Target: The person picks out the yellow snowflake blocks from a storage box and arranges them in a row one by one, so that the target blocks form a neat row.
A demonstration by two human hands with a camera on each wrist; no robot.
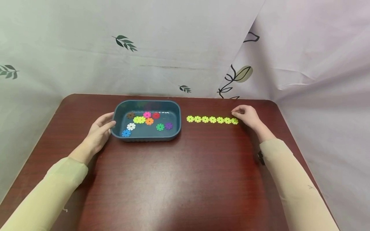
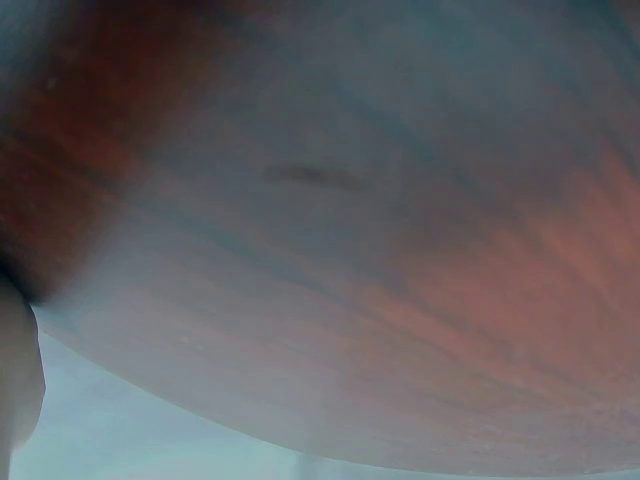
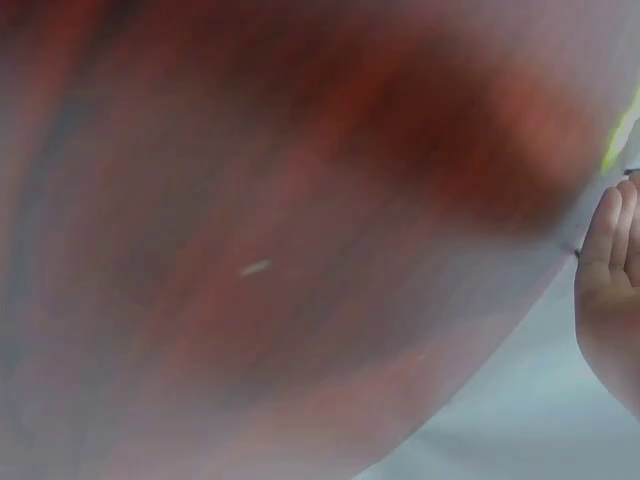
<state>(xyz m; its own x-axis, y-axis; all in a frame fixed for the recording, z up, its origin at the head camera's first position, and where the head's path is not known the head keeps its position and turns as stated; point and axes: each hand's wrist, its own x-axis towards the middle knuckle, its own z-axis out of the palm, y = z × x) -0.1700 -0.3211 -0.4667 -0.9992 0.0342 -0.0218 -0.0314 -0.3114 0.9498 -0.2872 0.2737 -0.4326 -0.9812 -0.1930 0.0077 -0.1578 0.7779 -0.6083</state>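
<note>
In the head view my left hand (image 1: 99, 133) holds the left end of a dark blue plastic bin (image 1: 145, 139), thumb at its rim and fingers along the outer wall. Inside lie notched snowflake discs, among them a white disc (image 1: 131, 126), a blue disc (image 1: 126, 133), an orange disc (image 1: 149, 121) and a green disc (image 1: 160, 127). Right of the bin, several yellow discs (image 1: 212, 119) form a straight row on the table. My right hand (image 1: 247, 116) is loosely curled just above the row's right end, thumb and fingertips close together. No disc shows between them.
The brown wooden table (image 1: 173, 173) has rounded back corners. Patterned white cloth (image 1: 162, 48) hangs close behind it and along both sides. Both wrist views show mostly blurred tabletop; a yellow edge (image 3: 622, 132) appears beside the right fingers.
</note>
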